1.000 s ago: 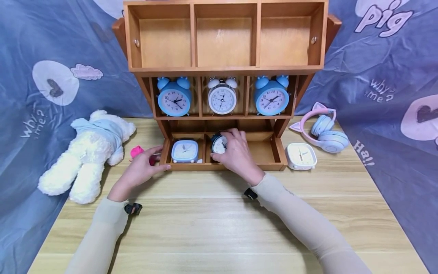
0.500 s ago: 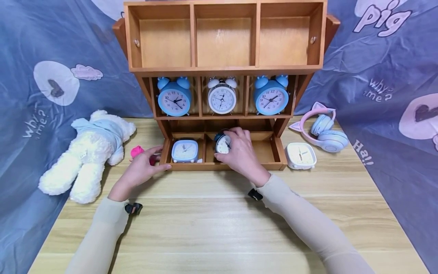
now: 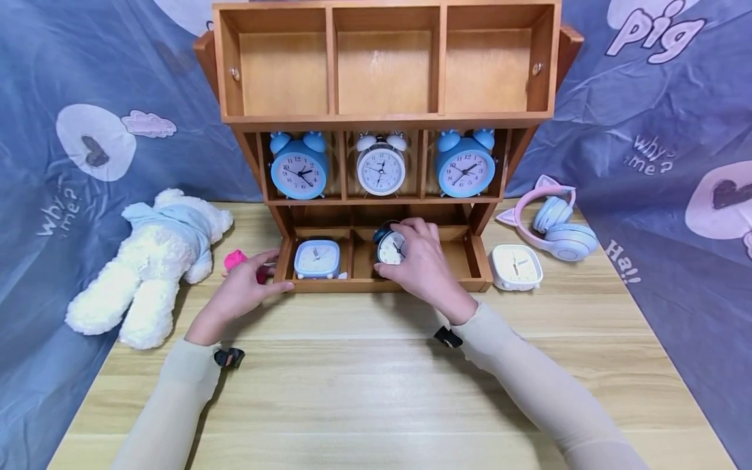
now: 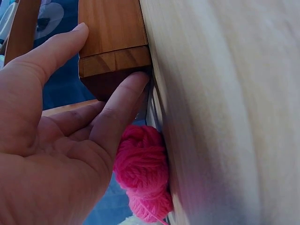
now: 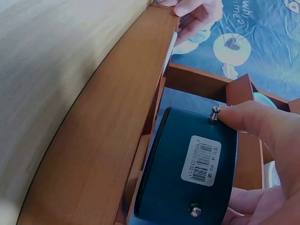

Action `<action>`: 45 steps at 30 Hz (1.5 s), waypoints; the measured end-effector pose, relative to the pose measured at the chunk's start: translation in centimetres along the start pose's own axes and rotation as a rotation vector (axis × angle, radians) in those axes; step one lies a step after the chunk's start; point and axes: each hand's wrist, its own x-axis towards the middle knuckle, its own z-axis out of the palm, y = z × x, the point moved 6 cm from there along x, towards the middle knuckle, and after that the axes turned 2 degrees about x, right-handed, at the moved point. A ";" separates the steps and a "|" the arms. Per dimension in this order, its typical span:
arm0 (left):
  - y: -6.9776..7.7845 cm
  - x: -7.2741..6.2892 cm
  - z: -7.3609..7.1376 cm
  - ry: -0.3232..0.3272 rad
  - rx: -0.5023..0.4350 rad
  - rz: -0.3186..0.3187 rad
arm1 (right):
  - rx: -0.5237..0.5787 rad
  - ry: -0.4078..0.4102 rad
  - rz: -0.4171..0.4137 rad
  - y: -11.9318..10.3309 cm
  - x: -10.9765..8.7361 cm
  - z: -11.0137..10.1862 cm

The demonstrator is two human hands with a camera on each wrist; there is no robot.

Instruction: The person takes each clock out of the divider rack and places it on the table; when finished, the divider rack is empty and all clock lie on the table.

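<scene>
A small dark teal twin-bell alarm clock with a round white face is in my right hand, pinched between thumb and fingers. It sits tilted over the middle part of the bottom tray of a wooden shelf. The right wrist view shows the clock's teal underside with small metal feet and a barcode label. My left hand holds the shelf's front left corner, thumb on the front and fingers at the side. In the tray's left compartment stands a light blue square clock.
Two blue clocks flank a white twin-bell clock on the middle tier. Right of the shelf lie a white square clock and cat-ear headphones. Pink yarn sits behind my left hand, near a white plush toy.
My right hand has shifted to the right along the bottom tray, taking the teal alarm clock with it, away from the left divider. The left hand stays on the shelf corner.
</scene>
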 end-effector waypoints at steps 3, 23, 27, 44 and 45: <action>0.0 -0.1 0.0 0.004 0.004 0.000 | 0.000 -0.001 -0.006 0.2 -0.2 -0.2; 0.0 -0.1 0.1 0.003 -0.003 0.005 | -0.009 -0.010 0.022 2.1 -1.6 -2.3; 0.0 -0.1 0.0 0.006 0.000 0.004 | -0.006 -0.009 0.033 2.5 -1.7 -2.8; 0.1 -0.1 0.0 0.003 0.012 0.004 | -0.020 0.020 0.052 4.3 -2.4 -5.1; 0.1 -0.1 0.0 0.002 0.011 0.005 | -0.015 0.020 0.052 4.4 -2.4 -5.4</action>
